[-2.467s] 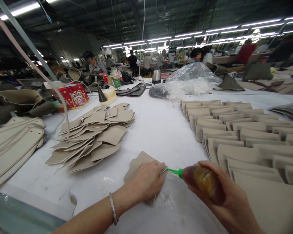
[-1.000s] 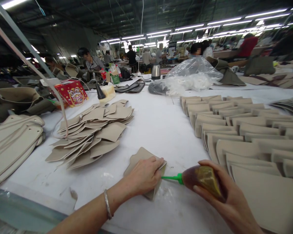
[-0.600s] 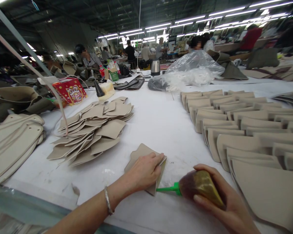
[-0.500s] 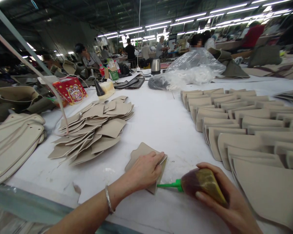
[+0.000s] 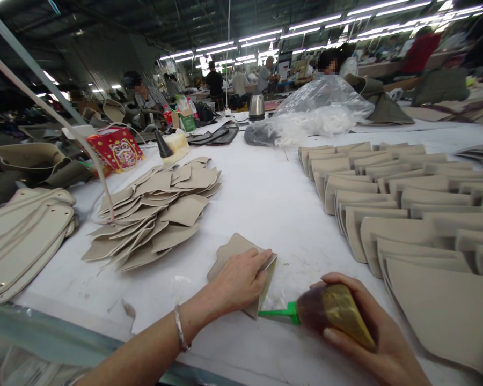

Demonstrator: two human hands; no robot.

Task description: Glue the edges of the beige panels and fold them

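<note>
My left hand (image 5: 238, 281) lies on a beige leather piece (image 5: 231, 252) on the white table (image 5: 261, 193), fingers bent and pressing its right edge down. My right hand (image 5: 370, 338) is wrapped round a soft brown glue bottle (image 5: 332, 312) with a green nozzle (image 5: 276, 313). The nozzle tip sits at the lower right edge of the leather piece, just below my left fingers. A silver bracelet (image 5: 180, 335) is on my left wrist.
A loose heap of beige cut pieces (image 5: 156, 212) lies to the left, and long oval pieces (image 5: 20, 241) at the far left. Overlapping rows of beige pieces (image 5: 406, 214) fill the right. Behind are a clear plastic bag (image 5: 317, 112), a red box (image 5: 115, 150) and other workers.
The glue bottle's nozzle has slid down along the right edge of the leather piece, from its upper corner to its lower corner. My left hand stays pressed on the piece.
</note>
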